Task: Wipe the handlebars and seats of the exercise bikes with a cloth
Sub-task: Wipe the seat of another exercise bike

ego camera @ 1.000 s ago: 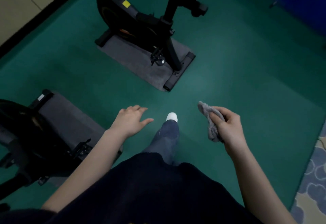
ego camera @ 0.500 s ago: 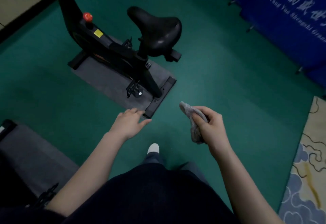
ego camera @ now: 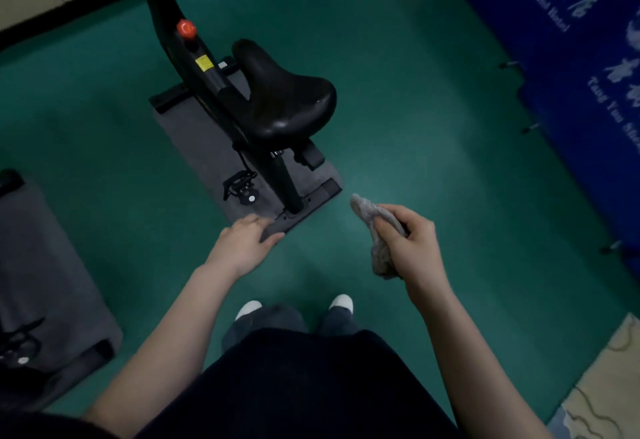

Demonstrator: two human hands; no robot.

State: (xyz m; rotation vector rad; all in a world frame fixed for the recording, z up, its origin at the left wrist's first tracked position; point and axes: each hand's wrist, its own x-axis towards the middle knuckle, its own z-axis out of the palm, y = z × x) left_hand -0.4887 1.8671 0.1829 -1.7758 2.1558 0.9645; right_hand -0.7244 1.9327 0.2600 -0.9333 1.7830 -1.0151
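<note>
A black exercise bike (ego camera: 207, 78) stands ahead of me on a grey mat (ego camera: 201, 151), its black seat (ego camera: 280, 99) pointing toward me. A red knob (ego camera: 186, 29) sits on its frame. The handlebars are out of view at the top. My right hand (ego camera: 412, 248) grips a crumpled grey cloth (ego camera: 375, 231), held in the air to the right of the bike's rear foot. My left hand (ego camera: 242, 243) hangs empty with relaxed fingers, seen over the rear foot of the bike.
Part of a second bike's mat and pedal (ego camera: 38, 300) lies at the left edge. Blue padded barriers (ego camera: 575, 75) with white lettering line the right side. A patterned rug (ego camera: 602, 386) sits at bottom right. Green floor (ego camera: 415, 109) surrounds the bike.
I have walked closer to the bike: its seat now sits nearer and more central. Both hands keep their pose, the right still holding the cloth.
</note>
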